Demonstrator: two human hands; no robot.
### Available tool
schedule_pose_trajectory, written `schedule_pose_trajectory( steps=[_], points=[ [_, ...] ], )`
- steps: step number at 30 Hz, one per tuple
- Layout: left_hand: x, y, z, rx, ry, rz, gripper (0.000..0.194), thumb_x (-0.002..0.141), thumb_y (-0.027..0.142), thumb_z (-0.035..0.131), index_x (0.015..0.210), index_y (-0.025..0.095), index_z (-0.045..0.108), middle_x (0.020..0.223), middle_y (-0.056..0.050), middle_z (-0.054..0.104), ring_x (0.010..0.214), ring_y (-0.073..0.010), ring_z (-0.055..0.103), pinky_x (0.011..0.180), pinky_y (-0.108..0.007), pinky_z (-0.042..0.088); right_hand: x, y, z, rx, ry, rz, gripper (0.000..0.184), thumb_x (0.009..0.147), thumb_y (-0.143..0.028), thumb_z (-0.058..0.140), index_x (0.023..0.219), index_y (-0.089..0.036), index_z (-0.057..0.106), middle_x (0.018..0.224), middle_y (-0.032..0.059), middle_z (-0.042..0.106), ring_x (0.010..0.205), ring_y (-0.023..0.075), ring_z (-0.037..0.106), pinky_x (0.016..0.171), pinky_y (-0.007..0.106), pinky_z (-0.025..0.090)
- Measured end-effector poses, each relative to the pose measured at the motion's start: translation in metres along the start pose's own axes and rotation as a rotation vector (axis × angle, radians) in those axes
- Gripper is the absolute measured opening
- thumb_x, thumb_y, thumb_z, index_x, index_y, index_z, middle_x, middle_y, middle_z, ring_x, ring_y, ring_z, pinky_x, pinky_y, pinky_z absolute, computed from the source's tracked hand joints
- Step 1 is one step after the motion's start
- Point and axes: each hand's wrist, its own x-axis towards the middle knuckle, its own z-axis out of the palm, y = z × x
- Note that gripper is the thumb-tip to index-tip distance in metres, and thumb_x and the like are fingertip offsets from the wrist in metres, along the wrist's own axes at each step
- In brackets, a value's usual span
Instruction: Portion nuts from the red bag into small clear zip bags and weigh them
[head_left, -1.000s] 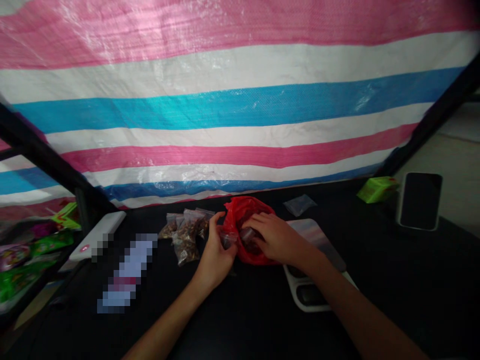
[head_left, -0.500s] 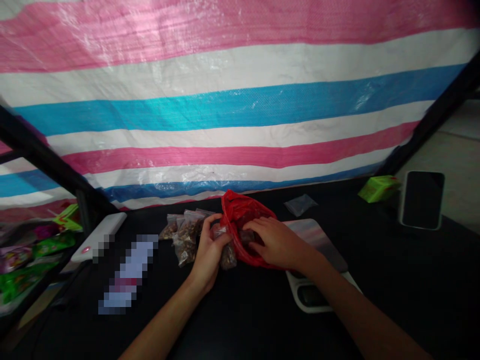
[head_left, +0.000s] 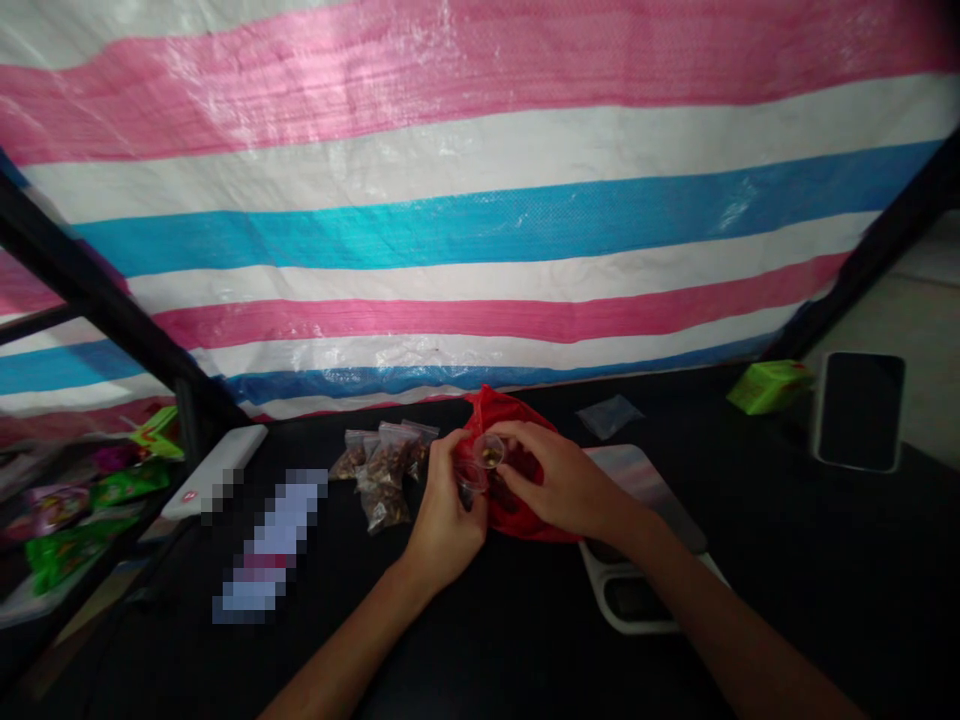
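Note:
My right hand (head_left: 551, 480) pinches a small clear plastic cup (head_left: 491, 452) with a few brownish bits in it, above the red plastic bag (head_left: 514, 405). Curled at the left, my left hand (head_left: 448, 515) grips a small clear zip bag (head_left: 471, 480) between thumb and fingers, its mouth close to the cup; whether they touch I cannot tell. Most of the zip bag is hidden behind the fingers. The red bag lies open behind both hands. Left of them several filled zip bags (head_left: 384, 480) with brown dried contents lie in a pile.
A kitchen scale (head_left: 637, 490) sits partly under my right forearm. Beyond it lies a flat clear bag (head_left: 609, 415). A phone (head_left: 859, 410) stands by a green box (head_left: 769, 387) at the right. At the left are a white power strip (head_left: 217, 470) and a blurred-out object (head_left: 274, 545).
My right hand has come up from inside the red bag with the clear cup. My left hand has lifted the zip bag toward it. The view has shifted slightly.

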Motion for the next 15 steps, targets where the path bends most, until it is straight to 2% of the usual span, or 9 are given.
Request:
schedule_pose_trajectory(
  steps=[3,7,15],
  points=[
    [-0.0019,0.0005,0.0008,0.096,0.038,0.068,0.076,0.072,-0.003,0.058,0.141,0.023,0.039,0.131,-0.011,0.045,0.128,-0.0279,0.047,0.115,-0.047,0.037,0.0006,-0.0027,0.0031,-0.046,0.006,-0.100,0.036,0.092,-0.011,0.059,0.124,-0.025,0.065,0.126,0.0058,0.067,0.118,0.0210,0.061,0.106,0.037,0.047],
    [-0.0025,0.0028,0.0013,0.156,0.043,0.092,0.081,0.070,-0.004,0.059,0.143,0.024,0.036,0.128,-0.011,0.042,0.125,-0.0280,0.045,0.113,-0.048,0.038,-0.0003,-0.0002,0.0049,-0.135,0.001,-0.206,0.041,0.096,-0.008,0.051,0.129,-0.029,0.066,0.131,0.0057,0.064,0.124,0.0227,0.057,0.110,0.042,0.046],
    [-0.0051,0.0033,0.0040,0.096,0.033,0.101,0.074,0.074,0.000,0.061,0.141,0.025,0.038,0.126,-0.010,0.044,0.122,-0.0270,0.048,0.110,-0.047,0.039,-0.0023,0.0016,0.0023,-0.259,0.044,-0.251,0.048,0.098,-0.009,0.045,0.136,-0.031,0.064,0.126,0.0074,0.064,0.116,0.0228,0.060,0.104,0.041,0.049]
  ],
)
